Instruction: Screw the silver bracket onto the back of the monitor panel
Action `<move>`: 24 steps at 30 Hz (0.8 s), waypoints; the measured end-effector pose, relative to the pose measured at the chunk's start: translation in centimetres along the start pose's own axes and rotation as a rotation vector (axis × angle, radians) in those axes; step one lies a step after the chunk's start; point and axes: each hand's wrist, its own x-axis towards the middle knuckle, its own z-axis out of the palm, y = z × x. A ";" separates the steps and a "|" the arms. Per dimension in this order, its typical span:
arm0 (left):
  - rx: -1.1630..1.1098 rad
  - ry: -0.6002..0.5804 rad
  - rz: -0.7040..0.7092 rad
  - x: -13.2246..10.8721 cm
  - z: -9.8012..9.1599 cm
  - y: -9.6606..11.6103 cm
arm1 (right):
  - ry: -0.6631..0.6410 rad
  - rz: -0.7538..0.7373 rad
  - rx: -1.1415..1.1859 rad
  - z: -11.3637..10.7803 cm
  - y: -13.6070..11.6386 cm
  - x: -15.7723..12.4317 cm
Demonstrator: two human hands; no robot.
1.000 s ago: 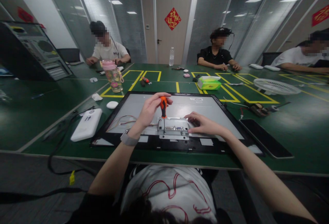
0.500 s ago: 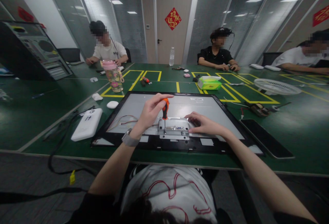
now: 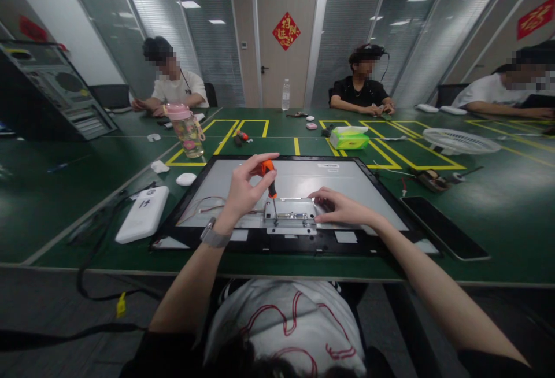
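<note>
An orange and black screwdriver (image 3: pixel 269 177) is in my left hand (image 3: pixel 246 192), its handle held by the thumb and fingers. It leans to the left, and its shaft runs down to the front left part of a metal bracket (image 3: pixel 284 210) with connector ports. My right hand (image 3: pixel 342 207) grips the bracket's right end between thumb and fingers. The bracket lies on the back of a flat display panel (image 3: pixel 217 180) with a black frame, flat on the table. Thin wires (image 3: pixel 206 207) run from the bracket's left side across the panel.
Left of the panel are a white power bank (image 3: pixel 143 214) and a black cable. A phone (image 3: pixel 442 226) lies to its right. Beyond stand a pink-lidded bottle (image 3: pixel 185 129), a green tissue pack (image 3: pixel 349 137) and a white fan grille (image 3: pixel 460 140). Several people sit across the table.
The screwdriver has gone from nearly upright to leaning left, its handle shifted left with my left hand. My right hand stays on the bracket. The whole view has shifted slightly.
</note>
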 end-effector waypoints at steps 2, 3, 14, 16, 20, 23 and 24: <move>-0.071 0.037 -0.044 0.0 0.2 -0.1 | -0.002 -0.003 0.002 0.0 0.0 0.0; -0.095 0.039 -0.065 0.0 0.3 -0.1 | -0.003 -0.006 0.004 0.0 0.0 0.0; -0.088 0.105 -0.099 0.1 0.4 -0.1 | 0.006 -0.008 0.016 0.0 -0.3 -0.1; -0.087 0.136 -0.088 0.0 0.5 -0.1 | 0.050 -0.041 0.023 -0.1 -0.7 -0.3; -0.065 0.211 -0.071 0.1 0.6 -0.2 | 0.192 -0.223 0.073 0.1 -2.2 -0.3; -0.052 0.264 -0.067 0.2 0.6 -0.4 | 0.158 -0.311 0.061 1.0 -3.1 -0.2; -0.051 0.277 -0.065 0.3 0.5 -0.5 | 0.131 -0.324 0.023 1.3 -3.4 -0.2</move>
